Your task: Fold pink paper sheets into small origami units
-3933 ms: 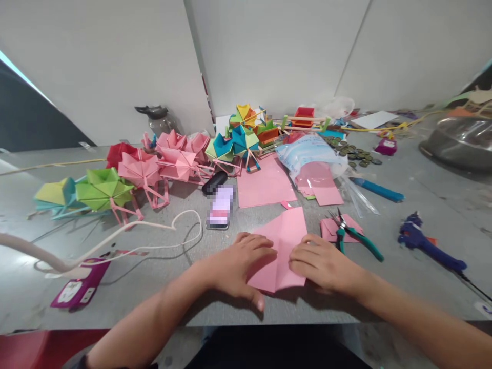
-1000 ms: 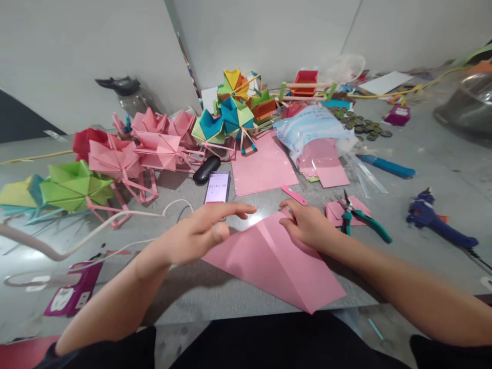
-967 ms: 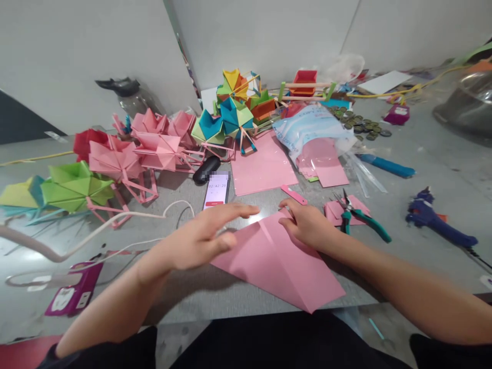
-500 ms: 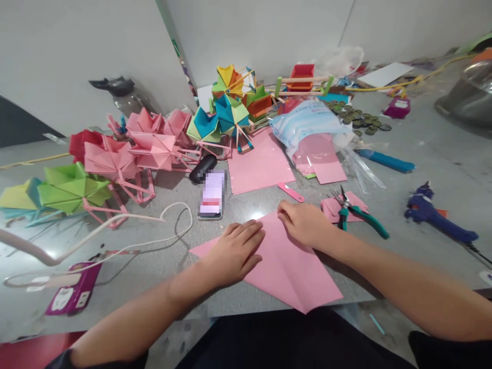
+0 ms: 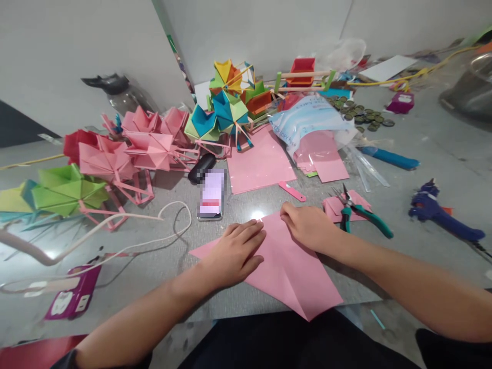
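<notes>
Folded pink paper sheet point(image 5: 284, 266) lies flat at the grey tabletop point(image 5: 423, 169) near edge, one corner overhanging. Left hand point(image 5: 234, 251) presses it, fingers flat, slightly spread; right hand point(image 5: 307, 228) fingers curled, pinning the top corner. Uneven pressure could skew the crease; overhanging corner might snag.

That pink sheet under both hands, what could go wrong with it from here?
The pink sheet has a near corner hanging past the table edge, so it might bend or skew the crease. The left hand and right hand press it flat; uneven pressure could shift it. The pliers lie close by the right hand and might get knocked.
</notes>
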Available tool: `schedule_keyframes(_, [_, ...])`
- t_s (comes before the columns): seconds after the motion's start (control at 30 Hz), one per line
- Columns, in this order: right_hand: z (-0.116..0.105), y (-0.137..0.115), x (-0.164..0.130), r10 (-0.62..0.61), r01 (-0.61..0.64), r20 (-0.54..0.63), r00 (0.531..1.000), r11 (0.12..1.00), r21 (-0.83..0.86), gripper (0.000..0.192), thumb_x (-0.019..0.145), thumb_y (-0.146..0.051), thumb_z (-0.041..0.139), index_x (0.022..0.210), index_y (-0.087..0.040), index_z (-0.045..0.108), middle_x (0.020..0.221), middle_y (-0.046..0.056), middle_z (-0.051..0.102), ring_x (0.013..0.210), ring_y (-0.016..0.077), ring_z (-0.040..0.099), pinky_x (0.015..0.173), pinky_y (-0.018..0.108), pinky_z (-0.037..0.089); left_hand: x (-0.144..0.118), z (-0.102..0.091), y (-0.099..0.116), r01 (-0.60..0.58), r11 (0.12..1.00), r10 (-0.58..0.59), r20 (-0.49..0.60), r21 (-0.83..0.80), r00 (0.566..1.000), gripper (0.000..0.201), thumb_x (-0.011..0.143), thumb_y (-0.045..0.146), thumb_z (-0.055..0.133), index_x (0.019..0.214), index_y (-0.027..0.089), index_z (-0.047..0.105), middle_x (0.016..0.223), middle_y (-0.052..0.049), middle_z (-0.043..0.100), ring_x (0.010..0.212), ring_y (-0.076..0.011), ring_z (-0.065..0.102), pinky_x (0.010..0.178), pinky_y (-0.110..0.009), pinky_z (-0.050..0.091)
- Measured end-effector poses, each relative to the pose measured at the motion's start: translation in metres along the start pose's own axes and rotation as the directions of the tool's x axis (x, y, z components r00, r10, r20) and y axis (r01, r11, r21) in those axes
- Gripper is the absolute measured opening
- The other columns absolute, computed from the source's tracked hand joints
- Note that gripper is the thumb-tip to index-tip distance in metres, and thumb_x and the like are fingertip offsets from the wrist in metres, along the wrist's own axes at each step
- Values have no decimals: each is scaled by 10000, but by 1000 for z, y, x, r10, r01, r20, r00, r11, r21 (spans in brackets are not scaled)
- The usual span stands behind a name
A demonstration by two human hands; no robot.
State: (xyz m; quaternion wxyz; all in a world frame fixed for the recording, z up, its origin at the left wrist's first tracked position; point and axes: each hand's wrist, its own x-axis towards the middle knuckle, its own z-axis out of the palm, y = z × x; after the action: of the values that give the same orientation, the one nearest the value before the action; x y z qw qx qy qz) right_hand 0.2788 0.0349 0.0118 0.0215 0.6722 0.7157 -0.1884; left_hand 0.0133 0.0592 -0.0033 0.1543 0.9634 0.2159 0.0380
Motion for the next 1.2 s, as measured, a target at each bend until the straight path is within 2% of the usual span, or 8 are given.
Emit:
schedule_keyframes(0.13, [0, 2, -2, 4, -2, -40, 999, 999, 53, 245, 1123, -273, 432, 1196, -203, 655, 971, 100, 823, 829, 266, 735, 659, 337, 291, -1, 0, -1, -11, 1000, 11, 10, -11, 1000, 741, 1013, 578, 704, 1583, 143, 517, 1616, -235, 583, 1550, -430, 506, 1214, -601, 452])
schedule_keyframes(0.2, [0, 4, -3, 10, -2, -82, 997, 996, 89, 246, 1116, -300, 470, 1256, -207, 649, 988, 98, 826, 866, 279, 750, 675, 332, 321, -1, 1, -3, -2, 1000, 2, -7, 2, 1000, 784, 992, 592, 725, 1585, 127, 509, 1618, -246, 572, 1547, -436, 500, 1221, -599, 448])
schedule_keyframes(0.3, [-2, 7, -3, 25, -10, -130, 991, 993, 115, 264, 1096, -305, 518, 1312, -213, 640, 972, 90, 829, 868, 283, 759, 689, 331, 346, 0, 0, -5, 9, 999, -8, -49, 34, 999, 730, 1008, 577, 710, 1543, 111, 539, 1585, -252, 586, 1520, -429, 519, 1259, -605, 416])
schedule_keyframes(0.47, [-2, 14, 2, -33, 52, -120, 992, 986, 159, 190, 1077, -259, 535, 1213, -213, 659, 997, 90, 834, 877, 269, 758, 722, 329, 380, 2, -3, -3, 2, 1000, -2, -32, 4, 999, 572, 1057, 498, 662, 1496, 144, 568, 1499, -210, 637, 1433, -385, 579, 1205, -573, 491])
schedule_keyframes(0.57, [-1, 18, 4, -88, 110, -113, 990, 974, 200, 175, 1057, -227, 546, 1188, -210, 661, 1001, 97, 828, 877, 263, 747, 751, 327, 402, 2, -3, -2, 14, 1000, -14, -27, -3, 1000, 580, 1049, 488, 676, 1498, 139, 565, 1494, -212, 636, 1415, -394, 584, 1189, -581, 505])
schedule_keyframes(0.73, [-3, 18, 2, -113, 129, -85, 990, 968, 214, 196, 1053, -200, 514, 1157, -218, 679, 860, 67, 783, 808, 242, 708, 717, 310, 383, 3, -3, -2, 11, 1000, -12, -46, -20, 999, 561, 1042, 472, 677, 1481, 137, 583, 1470, -204, 648, 1409, -391, 587, 1192, -574, 504])
schedule_keyframes(1.03, [-6, 15, 0, -95, 104, -51, 994, 975, 196, 224, 1037, -157, 488, 1132, -208, 685, 942, 83, 799, 834, 232, 703, 722, 307, 369, 1, -2, -2, 0, 999, -3, -76, -33, 997, 702, 962, 539, 762, 1495, 124, 571, 1473, -222, 638, 1387, -420, 589, 1163, -608, 515])
schedule_keyframes(1.2, [-5, 16, 0, -71, 79, -53, 996, 983, 165, 202, 1050, -199, 506, 1132, -210, 690, 961, 97, 803, 822, 239, 698, 691, 313, 340, 1, -2, -1, 8, 999, -11, -76, -46, 997, 700, 960, 547, 757, 1513, 165, 561, 1481, -210, 628, 1393, -420, 586, 1159, -620, 515])
